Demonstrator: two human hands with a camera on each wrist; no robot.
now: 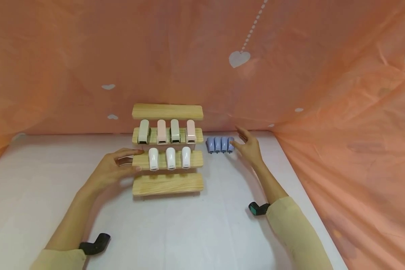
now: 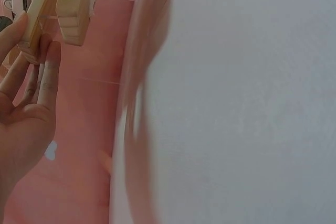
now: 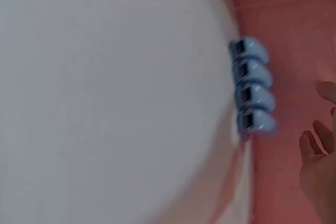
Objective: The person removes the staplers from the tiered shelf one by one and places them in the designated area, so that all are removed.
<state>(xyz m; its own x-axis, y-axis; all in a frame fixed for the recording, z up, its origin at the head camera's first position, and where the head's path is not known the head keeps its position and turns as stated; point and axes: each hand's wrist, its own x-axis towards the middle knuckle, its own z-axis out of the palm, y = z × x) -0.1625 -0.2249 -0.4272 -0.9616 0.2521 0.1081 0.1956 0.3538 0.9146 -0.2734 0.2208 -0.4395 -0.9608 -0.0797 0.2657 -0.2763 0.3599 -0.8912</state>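
At nine o'clock, gripped rack (image 1: 168, 184) with left hand (image 1: 113, 167), risking toppled white gadgets (image 1: 170, 157) if tugged. At three, held right hand (image 1: 250, 148) loose.

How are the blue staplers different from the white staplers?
The blue staplers are purplish blue, while the white staplers are plain white.
There are four blue staplers but only three white staplers.
The blue staplers sit close together on the white table, while the white staplers stand spaced apart on a wooden step.
Both kinds are shiny with rounded tops, and each kind is lined up in a row.
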